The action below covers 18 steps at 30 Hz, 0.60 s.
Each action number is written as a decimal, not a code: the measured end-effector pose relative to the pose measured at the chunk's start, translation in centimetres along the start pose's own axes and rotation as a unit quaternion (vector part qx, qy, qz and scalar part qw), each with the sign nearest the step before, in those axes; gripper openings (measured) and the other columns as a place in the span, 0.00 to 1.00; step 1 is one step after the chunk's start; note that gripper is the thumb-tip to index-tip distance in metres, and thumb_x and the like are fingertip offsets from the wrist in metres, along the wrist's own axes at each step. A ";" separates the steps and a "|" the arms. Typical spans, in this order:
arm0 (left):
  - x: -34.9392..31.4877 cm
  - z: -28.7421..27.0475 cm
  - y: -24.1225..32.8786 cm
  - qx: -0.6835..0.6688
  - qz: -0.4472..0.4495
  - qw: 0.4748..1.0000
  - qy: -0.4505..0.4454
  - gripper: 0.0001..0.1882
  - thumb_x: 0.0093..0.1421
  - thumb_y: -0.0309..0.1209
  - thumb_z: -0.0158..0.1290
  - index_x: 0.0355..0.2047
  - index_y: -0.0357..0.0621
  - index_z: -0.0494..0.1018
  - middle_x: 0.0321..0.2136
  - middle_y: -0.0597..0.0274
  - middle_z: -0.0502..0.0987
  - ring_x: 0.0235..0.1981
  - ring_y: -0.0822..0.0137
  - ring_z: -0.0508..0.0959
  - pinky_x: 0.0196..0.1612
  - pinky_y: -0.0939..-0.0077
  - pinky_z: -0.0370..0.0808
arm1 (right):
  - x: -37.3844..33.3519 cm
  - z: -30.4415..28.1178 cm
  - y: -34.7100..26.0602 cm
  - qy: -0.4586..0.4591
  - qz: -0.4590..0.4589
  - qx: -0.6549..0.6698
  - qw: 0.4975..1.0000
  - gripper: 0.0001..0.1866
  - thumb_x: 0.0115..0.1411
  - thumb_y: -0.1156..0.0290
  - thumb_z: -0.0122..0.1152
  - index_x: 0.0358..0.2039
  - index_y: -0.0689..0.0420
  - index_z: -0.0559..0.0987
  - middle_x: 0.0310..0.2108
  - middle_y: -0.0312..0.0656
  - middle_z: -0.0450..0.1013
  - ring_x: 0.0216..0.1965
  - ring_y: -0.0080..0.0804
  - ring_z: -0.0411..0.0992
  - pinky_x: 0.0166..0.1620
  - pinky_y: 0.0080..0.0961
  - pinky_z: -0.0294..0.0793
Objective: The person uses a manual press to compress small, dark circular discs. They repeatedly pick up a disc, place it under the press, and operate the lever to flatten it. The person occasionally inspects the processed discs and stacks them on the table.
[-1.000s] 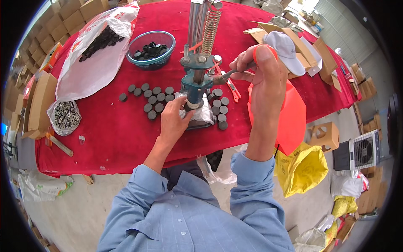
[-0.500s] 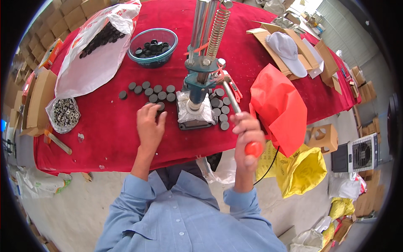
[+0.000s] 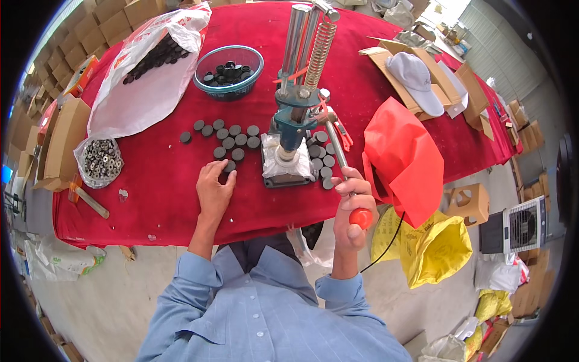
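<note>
My left hand (image 3: pixel 215 192) is low over the red cloth, its thumb and forefinger pinching a dark grey disc (image 3: pixel 230 166). Several similar discs (image 3: pixel 240 140) lie loosely grouped just beyond it. To the right of them stands a green hand press (image 3: pixel 292 130) with steel columns and a spring; white wrapping (image 3: pixel 283 158) covers its base. My right hand (image 3: pixel 354 205) is closed around the press's steel lever (image 3: pixel 335 142), near its red ball knob (image 3: pixel 361 218). More grey discs (image 3: pixel 328 160) lie at the right side of the base.
A blue-rimmed bowl (image 3: pixel 258 71) and a white sack (image 3: pixel 129 111) hold black pieces. Small metal parts fill a clear bag (image 3: pixel 99 163) at left, near a brush-like tool (image 3: pixel 91 202). A red fabric piece (image 3: pixel 404 160) and a cap (image 3: pixel 410 75) on cardboard lie right.
My left fingers have gone from spread to pinched, and a disc now shows between them. My right hand still holds the lever. The whole view has shifted slightly.
</note>
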<state>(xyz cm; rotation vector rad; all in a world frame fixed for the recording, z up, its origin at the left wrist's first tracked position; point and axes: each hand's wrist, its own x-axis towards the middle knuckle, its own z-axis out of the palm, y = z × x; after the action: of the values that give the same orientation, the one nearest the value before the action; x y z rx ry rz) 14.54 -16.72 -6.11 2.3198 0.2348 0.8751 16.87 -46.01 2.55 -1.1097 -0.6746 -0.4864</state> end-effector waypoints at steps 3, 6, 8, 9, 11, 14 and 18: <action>0.3 0.4 1.9 -0.060 -0.002 0.998 -0.004 0.18 0.52 0.25 0.68 0.44 0.39 0.81 0.42 0.52 0.83 0.42 0.54 0.82 0.48 0.61 0.79 | 0.3 0.0 -0.3 -0.008 0.013 -0.004 1.000 0.27 0.60 0.43 0.67 0.33 0.59 0.78 0.44 0.52 0.77 0.61 0.56 0.70 0.58 0.51 0.77; 1.3 1.1 5.2 -0.092 0.003 0.995 -0.028 0.18 0.51 0.25 0.68 0.44 0.39 0.80 0.40 0.53 0.83 0.39 0.56 0.82 0.46 0.63 0.80 | 1.4 -0.1 -2.0 -0.026 0.033 -0.024 0.999 0.25 0.62 0.46 0.67 0.35 0.59 0.78 0.42 0.51 0.77 0.58 0.53 0.71 0.57 0.49 0.77; 2.0 1.8 6.3 -0.109 0.010 0.993 -0.039 0.21 0.50 0.26 0.68 0.46 0.39 0.79 0.39 0.54 0.82 0.38 0.58 0.82 0.44 0.64 0.80 | 2.6 0.4 -3.0 -0.036 0.024 -0.023 0.999 0.23 0.64 0.50 0.66 0.39 0.60 0.77 0.40 0.50 0.76 0.54 0.50 0.73 0.55 0.46 0.77; 2.2 2.1 6.7 -0.113 0.013 0.992 -0.046 0.22 0.50 0.26 0.69 0.46 0.39 0.79 0.38 0.54 0.82 0.38 0.58 0.82 0.44 0.64 0.80 | 3.5 0.8 -3.2 -0.040 0.010 -0.017 0.999 0.22 0.65 0.52 0.65 0.41 0.60 0.77 0.38 0.49 0.76 0.52 0.48 0.73 0.53 0.44 0.77; 2.6 3.0 7.8 -0.130 0.010 0.989 -0.075 0.23 0.50 0.27 0.68 0.47 0.38 0.78 0.38 0.54 0.82 0.38 0.58 0.82 0.44 0.64 0.80 | 5.9 1.3 -3.5 -0.050 -0.040 -0.019 0.998 0.18 0.67 0.60 0.61 0.47 0.62 0.74 0.35 0.45 0.74 0.43 0.40 0.74 0.49 0.39 0.76; 3.3 3.9 8.6 -0.108 0.047 0.990 -0.079 0.23 0.50 0.27 0.68 0.47 0.38 0.78 0.38 0.55 0.82 0.38 0.57 0.81 0.44 0.63 0.79 | 10.4 2.7 -4.0 -0.030 -0.002 0.008 1.000 0.12 0.68 0.71 0.57 0.48 0.62 0.75 0.34 0.43 0.74 0.39 0.32 0.75 0.47 0.33 0.78; 3.3 3.9 8.3 -0.102 0.039 0.989 -0.101 0.25 0.50 0.27 0.69 0.49 0.38 0.76 0.36 0.55 0.81 0.38 0.57 0.81 0.44 0.61 0.79 | 14.9 4.6 -4.9 -0.005 0.094 -0.049 0.994 0.13 0.70 0.67 0.56 0.49 0.61 0.76 0.31 0.39 0.73 0.36 0.29 0.76 0.40 0.30 0.83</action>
<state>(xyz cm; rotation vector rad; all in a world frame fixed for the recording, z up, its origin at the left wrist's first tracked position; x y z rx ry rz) 19.14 -23.91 -1.42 2.2175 -0.0309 0.6606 22.93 -44.03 17.56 -1.2547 -0.5532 -0.3555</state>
